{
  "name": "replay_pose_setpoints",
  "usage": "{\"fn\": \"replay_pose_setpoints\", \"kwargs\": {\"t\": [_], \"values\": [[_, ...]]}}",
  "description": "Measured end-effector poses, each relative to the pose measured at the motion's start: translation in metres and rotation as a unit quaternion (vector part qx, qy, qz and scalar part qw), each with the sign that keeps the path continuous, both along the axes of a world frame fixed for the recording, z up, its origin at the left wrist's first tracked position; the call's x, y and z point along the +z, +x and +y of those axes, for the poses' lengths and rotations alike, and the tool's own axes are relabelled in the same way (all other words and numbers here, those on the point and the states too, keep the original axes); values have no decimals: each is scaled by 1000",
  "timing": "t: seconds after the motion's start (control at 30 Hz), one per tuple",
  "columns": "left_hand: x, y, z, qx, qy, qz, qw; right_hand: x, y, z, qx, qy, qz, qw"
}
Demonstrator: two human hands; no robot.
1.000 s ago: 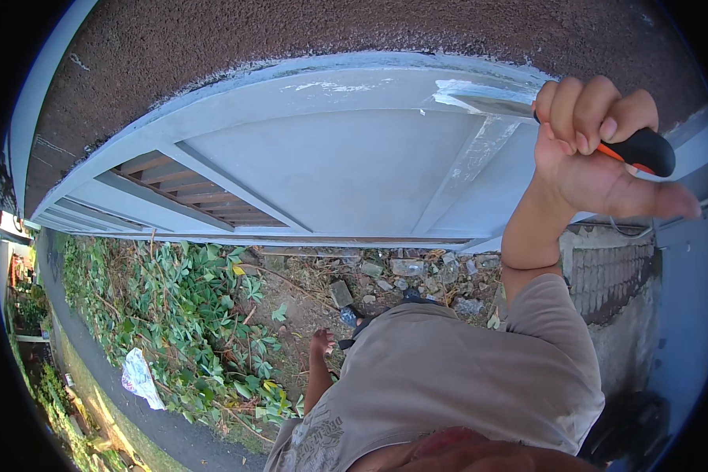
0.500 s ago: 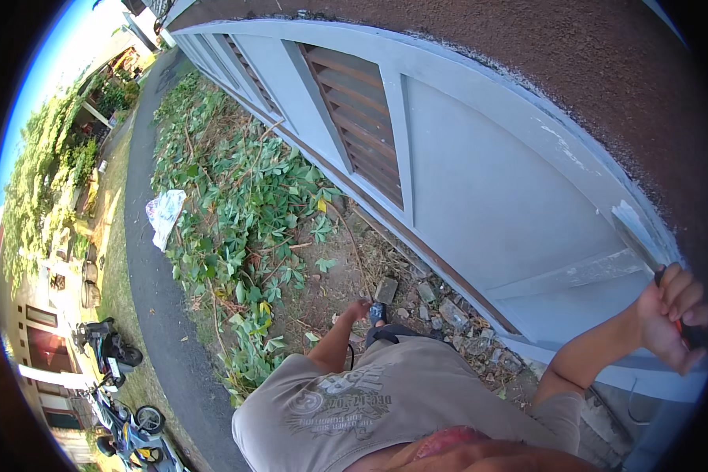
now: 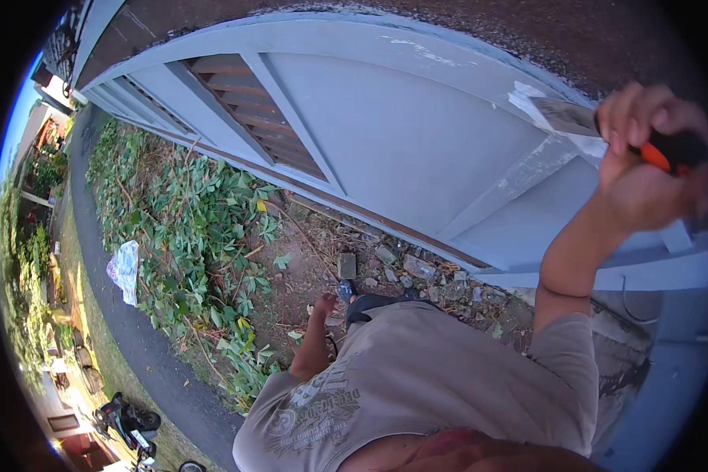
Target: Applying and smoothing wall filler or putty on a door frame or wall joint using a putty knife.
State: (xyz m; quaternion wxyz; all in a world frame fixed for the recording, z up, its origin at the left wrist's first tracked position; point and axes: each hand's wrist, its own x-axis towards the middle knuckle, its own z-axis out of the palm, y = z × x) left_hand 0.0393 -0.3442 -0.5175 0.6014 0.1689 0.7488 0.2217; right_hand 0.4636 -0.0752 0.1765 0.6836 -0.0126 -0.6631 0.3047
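Observation:
My right hand (image 3: pixel 645 169) is raised at the upper right, its fingers wrapped round the black and orange handle of a scraper (image 3: pixel 565 116). The scraper's flat, wide metal blade lies against the top beam (image 3: pixel 448 67) of a pale blue wooden wall (image 3: pixel 393 130). White patches show on the beam round the blade, and flaked paint marks it further left. Low beside my body hangs my left hand (image 3: pixel 324 304), small in view, with loosely bent fingers and nothing visible in it.
Louvred openings (image 3: pixel 252 114) break the wall. Cut leafy branches (image 3: pixel 185 212) cover the ground, with a brick (image 3: pixel 346 266) and rubble (image 3: pixel 418 267) near my feet. A plastic bag (image 3: pixel 123 272) lies by the paved path (image 3: pixel 126 334). A motorcycle (image 3: pixel 126 425) stands beyond.
My view has turned, so the wall and ground sit differently. My right hand and the scraper now appear higher and nearer; the white patch by the blade looks larger. My left hand still hangs down.

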Motion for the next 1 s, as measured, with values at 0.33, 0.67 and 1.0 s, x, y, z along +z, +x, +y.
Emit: {"fn": "replay_pose_setpoints", "kwargs": {"t": [0.33, 0.67, 1.0], "values": [[-27, 17, -10, -55, -3, -5, 998, -5, 22, -8, 28, 105, -48, 993], [-44, 27, -17, -38, -7, -16, 999, 6, -1, -50, -72, 50, -19, 996], [-34, 22, -29, 15, 23, -36, 999, -19, -31, -56, -99, 104, -26, 989]]}}
